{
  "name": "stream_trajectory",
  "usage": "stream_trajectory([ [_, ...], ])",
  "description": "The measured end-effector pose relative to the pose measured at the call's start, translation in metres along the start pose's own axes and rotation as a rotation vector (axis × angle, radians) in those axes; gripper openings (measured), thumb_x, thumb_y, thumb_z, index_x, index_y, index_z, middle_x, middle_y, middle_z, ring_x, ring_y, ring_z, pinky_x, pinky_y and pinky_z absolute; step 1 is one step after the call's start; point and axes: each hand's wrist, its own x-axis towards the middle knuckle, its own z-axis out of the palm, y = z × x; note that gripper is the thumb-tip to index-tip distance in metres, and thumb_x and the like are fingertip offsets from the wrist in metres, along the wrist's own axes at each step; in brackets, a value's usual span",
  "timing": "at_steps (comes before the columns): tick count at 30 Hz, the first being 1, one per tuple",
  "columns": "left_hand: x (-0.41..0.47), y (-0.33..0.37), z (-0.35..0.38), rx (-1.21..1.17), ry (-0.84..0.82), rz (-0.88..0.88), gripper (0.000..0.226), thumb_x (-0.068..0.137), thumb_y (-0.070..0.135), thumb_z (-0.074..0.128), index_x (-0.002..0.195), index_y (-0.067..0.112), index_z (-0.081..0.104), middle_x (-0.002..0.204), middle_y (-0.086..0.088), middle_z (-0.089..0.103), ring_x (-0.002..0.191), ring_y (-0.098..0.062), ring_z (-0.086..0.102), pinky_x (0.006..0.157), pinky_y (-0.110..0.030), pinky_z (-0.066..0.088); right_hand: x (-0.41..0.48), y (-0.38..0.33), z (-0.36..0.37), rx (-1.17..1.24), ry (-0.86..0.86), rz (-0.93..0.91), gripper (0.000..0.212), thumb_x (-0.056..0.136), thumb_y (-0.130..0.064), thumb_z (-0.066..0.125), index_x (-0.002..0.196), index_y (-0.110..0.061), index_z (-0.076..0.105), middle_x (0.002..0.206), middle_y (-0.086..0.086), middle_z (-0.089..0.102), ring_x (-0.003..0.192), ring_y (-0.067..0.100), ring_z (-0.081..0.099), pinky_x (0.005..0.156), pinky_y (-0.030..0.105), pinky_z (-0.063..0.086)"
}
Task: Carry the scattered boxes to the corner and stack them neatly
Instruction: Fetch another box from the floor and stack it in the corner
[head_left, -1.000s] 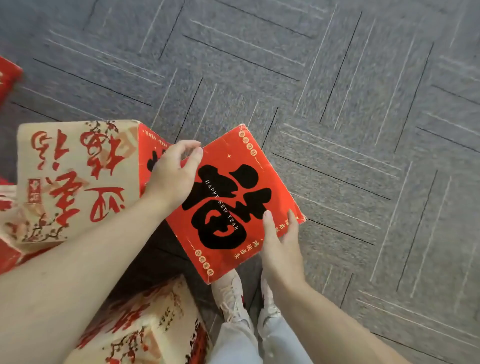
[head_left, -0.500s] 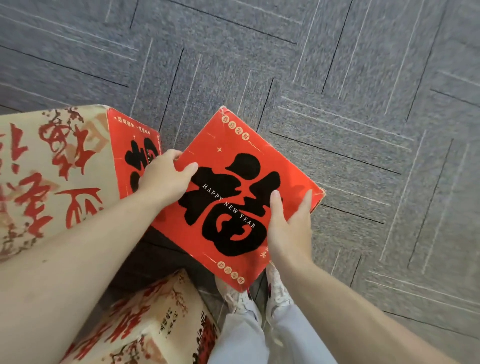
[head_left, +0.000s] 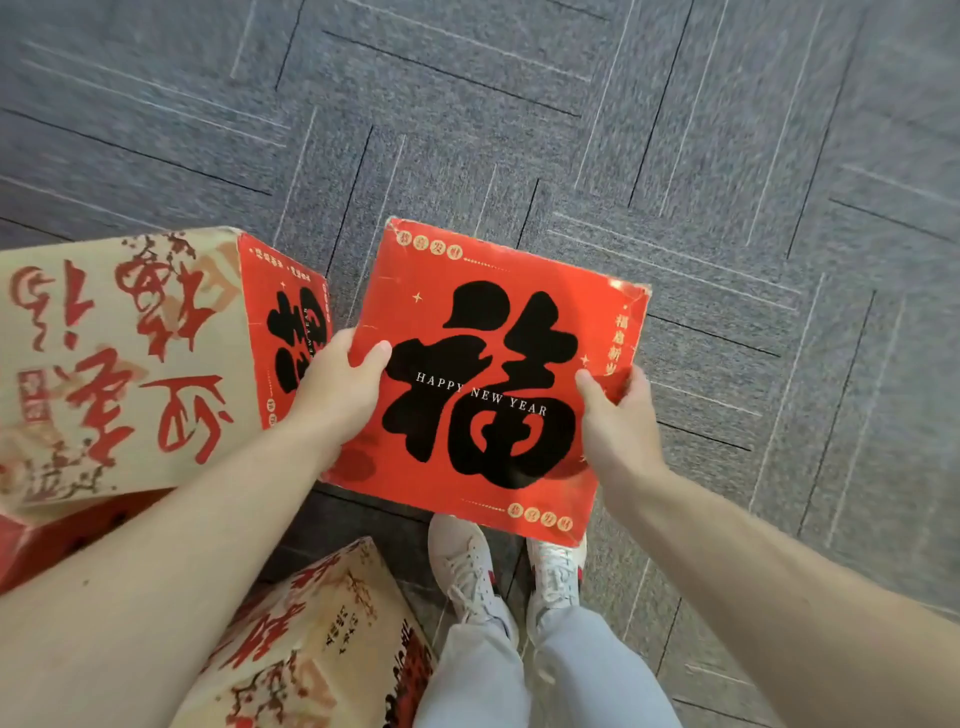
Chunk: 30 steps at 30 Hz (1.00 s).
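I hold a red box (head_left: 493, 322) with a large black character and "HAPPY NEW YEAR" on its top face, lifted above my feet. My left hand (head_left: 340, 387) grips its left edge, thumb on top. My right hand (head_left: 618, 421) grips its right edge, thumb on the top face. To the left stands a bigger beige box (head_left: 130, 364) with red calligraphy and a red end panel. Another beige box (head_left: 322, 639) lies at the bottom, beside my left leg.
Grey carpet tiles (head_left: 675, 156) cover the floor ahead and to the right. My white shoes (head_left: 467, 566) stand under the held box. A red surface (head_left: 47, 540) shows beneath the bigger beige box at the left edge.
The red box has turned clockwise from a diamond tilt to nearly square with me. My right hand slid from its near corner to its right edge.
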Motion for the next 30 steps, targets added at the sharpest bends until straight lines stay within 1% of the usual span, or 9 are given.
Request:
stream_trajectory([
  [3, -0.04, 0.025, -0.023, -0.089, 0.075, 0.04, 0.029, 0.11, 0.037, 0.05, 0.139, 0.033, 0.052, 0.131, 0.016, 0.053, 0.125, -0.009, 0.049, 0.099, -0.03, 0.037, -0.027, -0.039, -0.024, -0.014, -0.016, -0.095, 0.037, 0.1, -0.044, 0.06, 0.135, -0.037, 0.054, 0.115, -0.02, 0.068, 0.114, 0.016, 0.066, 0.108, 0.051, 0.05],
  [9, -0.144, 0.111, -0.094, -0.25, 0.259, 0.114, 0.043, 0.11, 0.04, 0.047, 0.148, 0.021, 0.052, 0.139, 0.005, 0.062, 0.129, -0.019, 0.056, 0.11, -0.04, 0.044, -0.122, -0.155, -0.081, 0.039, -0.044, -0.338, 0.056, 0.092, -0.041, 0.067, 0.145, -0.035, 0.049, 0.127, -0.017, 0.068, 0.119, 0.008, 0.065, 0.112, 0.044, 0.048],
  [12, -0.204, 0.161, -0.141, -0.302, 0.355, 0.148, 0.037, 0.111, 0.036, 0.047, 0.142, 0.016, 0.053, 0.126, 0.007, 0.06, 0.121, -0.018, 0.056, 0.097, -0.028, 0.038, -0.182, -0.221, -0.111, 0.038, -0.07, -0.429, 0.066, 0.092, -0.044, 0.067, 0.152, -0.036, 0.039, 0.132, -0.015, 0.068, 0.121, 0.007, 0.065, 0.113, 0.043, 0.047],
  [17, -0.297, 0.241, -0.236, -0.418, 0.443, 0.252, 0.035, 0.111, 0.038, 0.046, 0.141, 0.022, 0.052, 0.124, 0.01, 0.061, 0.11, -0.01, 0.057, 0.093, -0.027, 0.039, -0.281, -0.326, -0.148, 0.056, -0.111, -0.57, 0.058, 0.09, -0.055, 0.065, 0.141, -0.055, 0.037, 0.126, -0.019, 0.07, 0.115, 0.008, 0.069, 0.108, 0.044, 0.051],
  [20, -0.352, 0.274, -0.3, -0.44, 0.521, 0.364, 0.024, 0.111, 0.039, 0.048, 0.133, 0.028, 0.052, 0.114, 0.022, 0.06, 0.101, 0.002, 0.057, 0.082, -0.014, 0.04, -0.353, -0.382, -0.165, 0.072, -0.136, -0.716, 0.058, 0.099, -0.046, 0.064, 0.151, -0.044, 0.037, 0.126, -0.019, 0.068, 0.114, 0.005, 0.066, 0.108, 0.038, 0.05],
  [22, -0.39, 0.292, -0.344, -0.48, 0.6, 0.421, 0.026, 0.111, 0.038, 0.049, 0.133, 0.026, 0.052, 0.12, 0.017, 0.062, 0.106, -0.002, 0.059, 0.091, -0.019, 0.043, -0.402, -0.415, -0.172, 0.1, -0.172, -0.799, 0.058, 0.101, -0.044, 0.062, 0.154, -0.038, 0.039, 0.12, -0.023, 0.066, 0.111, 0.002, 0.065, 0.108, 0.036, 0.05],
  [24, -0.426, 0.308, -0.385, -0.516, 0.699, 0.477, 0.029, 0.11, 0.036, 0.051, 0.135, 0.022, 0.054, 0.124, 0.009, 0.064, 0.107, -0.003, 0.061, 0.097, -0.026, 0.046, -0.445, -0.443, -0.176, 0.137, -0.217, -0.866, 0.052, 0.101, -0.044, 0.063, 0.15, -0.035, 0.047, 0.116, -0.023, 0.067, 0.109, 0.002, 0.066, 0.107, 0.04, 0.052],
  [26, -0.463, 0.319, -0.421, -0.52, 0.784, 0.528, 0.03, 0.11, 0.036, 0.051, 0.136, 0.023, 0.053, 0.121, 0.01, 0.062, 0.101, 0.005, 0.058, 0.089, -0.019, 0.045, -0.484, -0.468, -0.178, 0.166, -0.281, -0.927, 0.049, 0.099, -0.048, 0.064, 0.145, -0.036, 0.051, 0.12, -0.017, 0.071, 0.111, 0.007, 0.068, 0.106, 0.045, 0.054],
  [30, -0.535, 0.327, -0.473, -0.571, 0.969, 0.587, 0.029, 0.11, 0.038, 0.05, 0.136, 0.024, 0.053, 0.113, 0.021, 0.06, 0.102, -0.002, 0.06, 0.083, -0.023, 0.045, -0.554, -0.51, -0.18, 0.203, -0.448, -1.088, 0.06, 0.086, -0.062, 0.063, 0.142, -0.046, 0.048, 0.128, -0.015, 0.069, 0.117, 0.012, 0.068, 0.103, 0.051, 0.055],
])
